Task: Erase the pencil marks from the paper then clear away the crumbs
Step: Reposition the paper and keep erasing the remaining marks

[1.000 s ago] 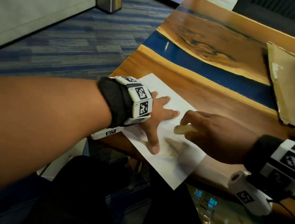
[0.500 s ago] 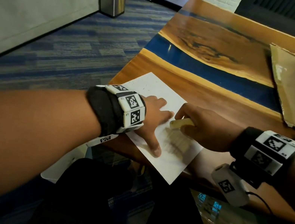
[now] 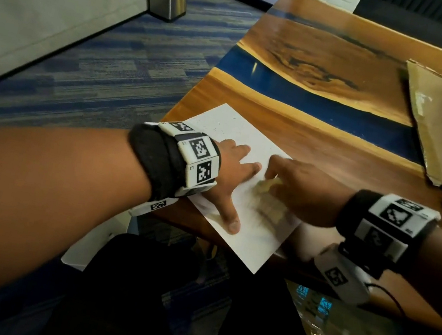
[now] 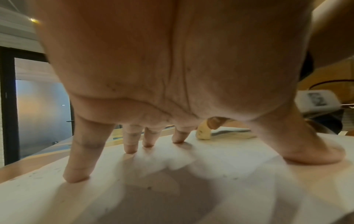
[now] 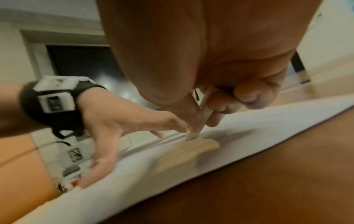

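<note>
Head view: eraser (image 3: 268,182) in R hand (image 3: 302,192); tip down on paper (image 3: 251,140)

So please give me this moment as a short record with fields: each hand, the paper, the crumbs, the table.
left hand: fingers spread, pressing the paper flat
right hand: pinches the eraser, its tip on the sheet
paper: white, near corner hangs over the table edge
crumbs: small dark specks on the far part of the paper
table: wood with a blue band
</note>
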Demonstrator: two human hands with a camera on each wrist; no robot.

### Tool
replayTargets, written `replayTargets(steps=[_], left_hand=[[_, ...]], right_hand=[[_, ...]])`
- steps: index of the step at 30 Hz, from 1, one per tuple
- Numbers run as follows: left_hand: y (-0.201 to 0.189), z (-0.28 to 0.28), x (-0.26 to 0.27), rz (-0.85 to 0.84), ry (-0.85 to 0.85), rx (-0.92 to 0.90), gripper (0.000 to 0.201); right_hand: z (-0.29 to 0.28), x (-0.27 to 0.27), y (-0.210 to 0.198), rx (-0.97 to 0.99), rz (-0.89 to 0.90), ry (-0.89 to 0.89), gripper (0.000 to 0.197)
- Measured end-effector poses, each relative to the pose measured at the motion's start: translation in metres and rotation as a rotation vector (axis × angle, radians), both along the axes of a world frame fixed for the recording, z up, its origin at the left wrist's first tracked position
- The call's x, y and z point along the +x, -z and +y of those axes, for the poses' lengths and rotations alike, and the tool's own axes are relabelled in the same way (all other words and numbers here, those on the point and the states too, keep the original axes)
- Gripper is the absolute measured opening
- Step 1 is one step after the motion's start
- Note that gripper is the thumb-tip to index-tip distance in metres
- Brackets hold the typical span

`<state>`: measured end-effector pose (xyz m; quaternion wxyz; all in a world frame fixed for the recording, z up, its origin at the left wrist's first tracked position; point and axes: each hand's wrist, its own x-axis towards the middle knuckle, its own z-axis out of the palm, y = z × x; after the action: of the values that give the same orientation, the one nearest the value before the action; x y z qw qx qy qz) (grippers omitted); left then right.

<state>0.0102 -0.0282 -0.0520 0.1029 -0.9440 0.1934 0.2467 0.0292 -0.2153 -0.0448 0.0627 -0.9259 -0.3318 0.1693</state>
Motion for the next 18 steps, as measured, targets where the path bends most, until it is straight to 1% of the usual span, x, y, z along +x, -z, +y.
replayTargets(steps=[1, 2, 5, 6, 9, 10, 11, 13, 14, 15, 17, 18], left_hand=[[0.000, 0.000, 0.000, -0.002, 0.001, 0.005, 0.138], [0.000, 0.001, 0.000, 0.003, -0.004, 0.003, 0.138], [-0.001, 0.002, 0.000, 0.027, -0.026, -0.023, 0.139], [-0.001, 0.001, 0.000, 0.024, -0.023, -0.022, 0.140], [0.001, 0.001, 0.000, -0.003, 0.000, 0.004, 0.139], [0.001, 0.001, -0.001, -0.002, 0.000, 0.010, 0.139], [0.000, 0.001, -0.001, 0.004, -0.006, 0.007, 0.138], [-0.001, 0.001, 0.000, 0.022, -0.022, -0.011, 0.139], [-0.001, 0.001, 0.000, 0.022, -0.020, -0.015, 0.140], [0.000, 0.001, 0.001, 0.015, -0.014, -0.013, 0.140], [0.002, 0.001, 0.001, -0.002, -0.004, 0.002, 0.139], [0.002, 0.002, 0.001, -0.002, -0.005, 0.008, 0.139]], right_hand=[[0.000, 0.003, 0.000, -0.001, -0.024, 0.035, 0.018], [0.001, -0.001, 0.001, 0.013, -0.007, 0.005, 0.018], [0.007, -0.025, 0.005, 0.031, 0.128, -0.232, 0.018], [0.007, -0.023, 0.005, 0.017, 0.114, -0.232, 0.020], [0.002, 0.002, -0.001, -0.031, -0.037, 0.000, 0.021], [0.000, 0.004, 0.000, -0.027, -0.051, 0.015, 0.020], [0.002, -0.001, -0.002, -0.024, -0.021, -0.031, 0.019], [0.003, -0.016, 0.002, -0.028, 0.079, -0.204, 0.018], [0.003, -0.018, 0.003, -0.037, 0.106, -0.239, 0.018], [0.002, -0.013, 0.000, -0.049, 0.087, -0.201, 0.018], [0.000, 0.003, -0.005, -0.079, -0.040, -0.034, 0.019], [-0.002, 0.007, -0.005, -0.085, -0.081, 0.009, 0.019]])
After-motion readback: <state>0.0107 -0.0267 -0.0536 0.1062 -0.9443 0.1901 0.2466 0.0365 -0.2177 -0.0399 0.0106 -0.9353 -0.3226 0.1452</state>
